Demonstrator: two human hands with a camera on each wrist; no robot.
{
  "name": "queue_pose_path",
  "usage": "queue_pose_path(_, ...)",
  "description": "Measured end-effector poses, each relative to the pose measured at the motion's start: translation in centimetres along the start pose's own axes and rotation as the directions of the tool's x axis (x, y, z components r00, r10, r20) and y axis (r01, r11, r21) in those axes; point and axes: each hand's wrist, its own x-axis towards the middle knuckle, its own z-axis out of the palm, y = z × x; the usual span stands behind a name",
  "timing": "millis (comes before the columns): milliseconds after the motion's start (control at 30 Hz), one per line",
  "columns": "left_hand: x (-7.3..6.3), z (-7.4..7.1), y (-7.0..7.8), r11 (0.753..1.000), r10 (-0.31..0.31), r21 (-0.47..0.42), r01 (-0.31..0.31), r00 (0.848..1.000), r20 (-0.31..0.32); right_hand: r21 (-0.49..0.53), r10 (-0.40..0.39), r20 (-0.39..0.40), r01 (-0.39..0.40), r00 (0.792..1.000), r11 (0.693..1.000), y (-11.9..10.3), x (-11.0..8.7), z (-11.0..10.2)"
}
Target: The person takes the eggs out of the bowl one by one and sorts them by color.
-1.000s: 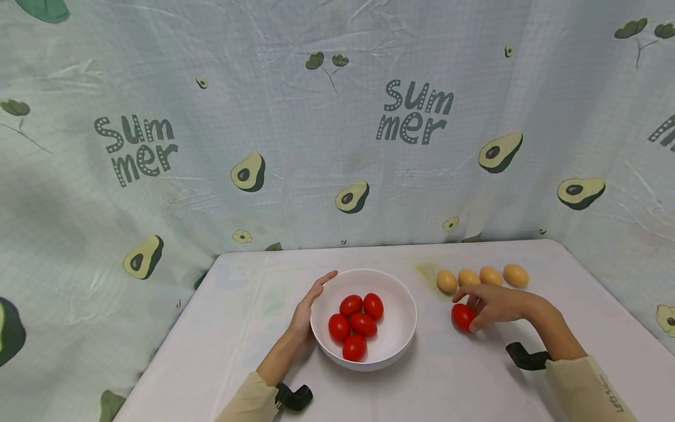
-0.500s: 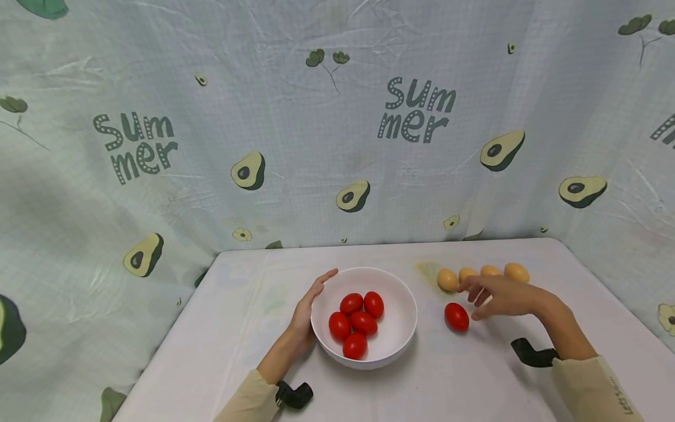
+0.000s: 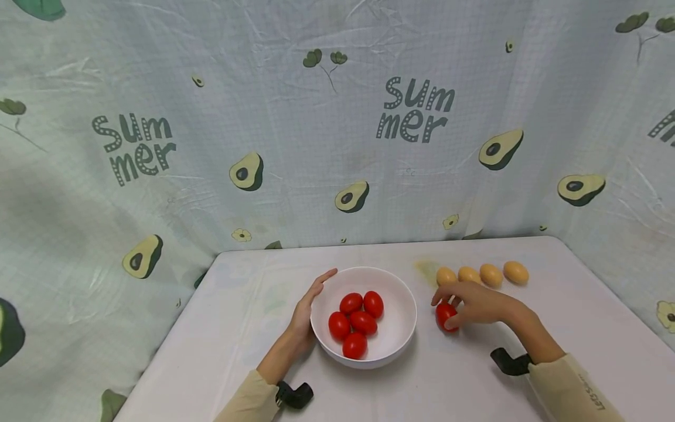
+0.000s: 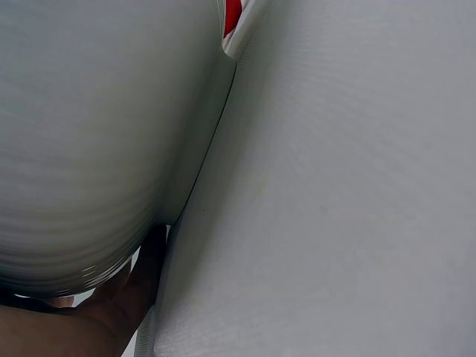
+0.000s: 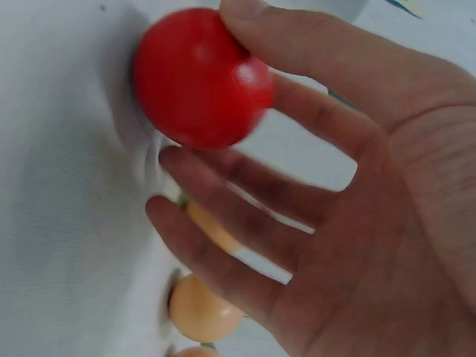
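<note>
My right hand is over a glossy red egg-shaped piece on the table. In the right wrist view, thumb and index finger pinch this red egg-shaped piece, while the other fingers spread loosely below it. To the left, a white bowl holds several similar red pieces. My left hand rests along the bowl's left outer wall with its fingers fairly straight. The left wrist view shows part of that hand under the bowl's side.
Several yellow egg-shaped pieces stand in a row behind my right hand. The white tabletop ends at a back edge against a hanging cloth printed with avocados. Each wrist wears a black camera mount.
My right hand let go of the red egg-shaped piece half a second ago, then took hold again further left. The piece has shifted slightly toward the bowl. My left hand stays still.
</note>
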Motion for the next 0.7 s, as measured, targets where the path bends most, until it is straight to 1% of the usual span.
queue_pose_path(33, 0.0, 0.0, 0.0, 1.0, -0.001, 0.001, 0.001, 1.0, -0.002, -0.017, 0.008, 0.002, -0.008, 1.0, 1.0, 0.0, 0.0, 0.1)
queue_pose_path(133, -0.1, 0.0, 0.0, 1.0, -0.002, 0.003, 0.002, 1.0, -0.007, -0.048, 0.074, 0.012, -0.074, 0.997, 0.996, 0.2, -0.4, -0.3)
queue_pose_path(200, -0.1, -0.1, 0.0, 1.0, -0.004, 0.006, 0.004, 1.0, -0.011, -0.048, 0.135, 0.023, -0.134, 0.991, 0.99, 0.5, -0.9, -0.8)
queue_pose_path(267, -0.1, -0.1, 0.0, 1.0, -0.005, 0.008, 0.006, 1.0, -0.014, -0.041, 0.171, 0.036, -0.17, 0.985, 0.985, 0.9, -1.5, -1.3)
queue_pose_path(433, -0.1, 0.0, 0.1, 1.0, 0.005, 0.007, -0.005, 1.0, -0.01, -0.019, 0.182, 0.06, -0.182, 0.981, 0.983, 1.3, -2.0, -1.9)
queue_pose_path(700, -0.1, 0.0, 0.0, 1.0, 0.006, 0.007, -0.005, 1.0, -0.013, 0.002, 0.215, 0.075, -0.216, 0.974, 0.976, 0.9, -2.0, -2.0)
